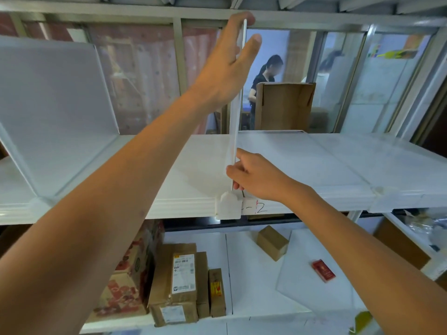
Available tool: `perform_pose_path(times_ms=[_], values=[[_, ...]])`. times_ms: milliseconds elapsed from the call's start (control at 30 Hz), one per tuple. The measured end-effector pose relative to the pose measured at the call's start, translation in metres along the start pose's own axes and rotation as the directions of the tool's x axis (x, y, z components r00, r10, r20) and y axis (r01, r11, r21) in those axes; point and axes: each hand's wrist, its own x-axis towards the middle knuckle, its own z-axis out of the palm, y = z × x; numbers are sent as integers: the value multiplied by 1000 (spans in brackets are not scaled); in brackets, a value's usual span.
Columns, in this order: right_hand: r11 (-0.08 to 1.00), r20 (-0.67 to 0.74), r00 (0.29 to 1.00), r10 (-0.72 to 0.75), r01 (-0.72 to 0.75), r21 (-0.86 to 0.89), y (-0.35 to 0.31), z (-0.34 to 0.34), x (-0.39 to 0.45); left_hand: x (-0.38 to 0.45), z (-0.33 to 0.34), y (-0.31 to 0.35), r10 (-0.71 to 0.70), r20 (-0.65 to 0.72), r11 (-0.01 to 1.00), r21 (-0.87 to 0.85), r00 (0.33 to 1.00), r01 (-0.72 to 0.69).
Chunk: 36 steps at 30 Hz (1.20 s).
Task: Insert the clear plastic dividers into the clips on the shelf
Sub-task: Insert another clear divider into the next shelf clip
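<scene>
A clear plastic divider (234, 131) stands upright and edge-on above the white shelf (183, 170). My left hand (229, 61) pinches its top edge near the shelf above. My right hand (254, 176) grips its lower front edge, just above a white clip (228, 205) on the shelf's front lip. The divider's bottom corner sits at or in the clip; my fingers hide the joint. Another divider (58, 110) stands at the left, held by a clip (40, 204) at the shelf's front edge.
The lower shelf holds several cardboard boxes (183, 281), a small box (272, 243), a red pack (323, 270) and a flat clear sheet (314, 274). Behind the shelf a person (264, 78) stands by an open carton (284, 105). A metal frame (179, 68) runs behind.
</scene>
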Motion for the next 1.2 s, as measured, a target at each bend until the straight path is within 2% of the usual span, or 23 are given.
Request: perform_pose_path(times_ms=[300, 667, 1000, 1200], values=[[999, 10, 1000, -4, 5, -39, -1, 7, 2, 2, 10, -9, -27, -76, 999, -49, 997, 23], [982, -119, 993, -14, -8, -187, 3, 29, 1, -1, 20, -10, 20, -164, 999, 38, 986, -14], [904, -149, 986, -75, 4, -428, 14, 47, -2, -26, 24, -12, 35, -176, 999, 37, 984, -29], [901, -151, 985, -83, 10, -433, 19, 51, 0, -28, 25, -6, 13, -140, 996, 94, 990, 0]])
